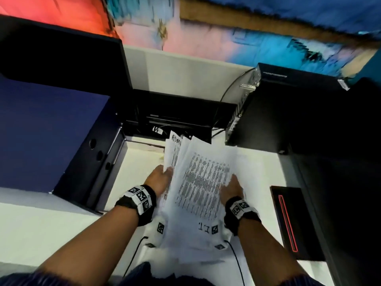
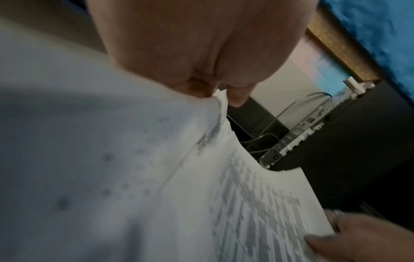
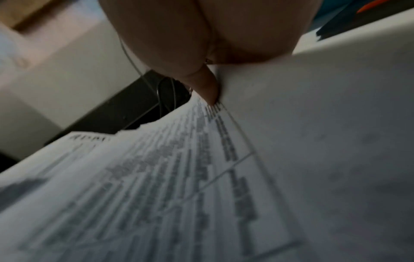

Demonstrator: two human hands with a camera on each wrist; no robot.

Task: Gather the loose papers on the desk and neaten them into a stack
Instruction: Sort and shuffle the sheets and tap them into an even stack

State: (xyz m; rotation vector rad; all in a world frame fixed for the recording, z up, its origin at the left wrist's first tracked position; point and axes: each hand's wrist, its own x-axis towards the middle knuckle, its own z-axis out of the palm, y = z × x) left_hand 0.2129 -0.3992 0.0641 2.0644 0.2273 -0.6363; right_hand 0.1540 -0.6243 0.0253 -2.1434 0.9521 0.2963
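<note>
A loose bundle of printed white papers [image 1: 202, 182] is held up off the white desk [image 1: 41, 223], its sheets fanned and uneven at the far end. My left hand [image 1: 162, 176] grips the bundle's left edge. In the left wrist view the thumb and fingers of this left hand [image 2: 212, 88] pinch the papers [image 2: 156, 177]. My right hand [image 1: 233, 186] holds the right edge with the thumb lying on top. In the right wrist view the right hand [image 3: 212, 85] presses the papers [image 3: 156, 177]; its fingers under the sheets are hidden.
A dark blue box [image 1: 51, 131] stands at the left under a black monitor [image 1: 61, 58]. A black computer case [image 1: 278, 112] with cables [image 1: 226, 96] sits at the back right. A black device with a red line [image 1: 288, 219] lies at the right.
</note>
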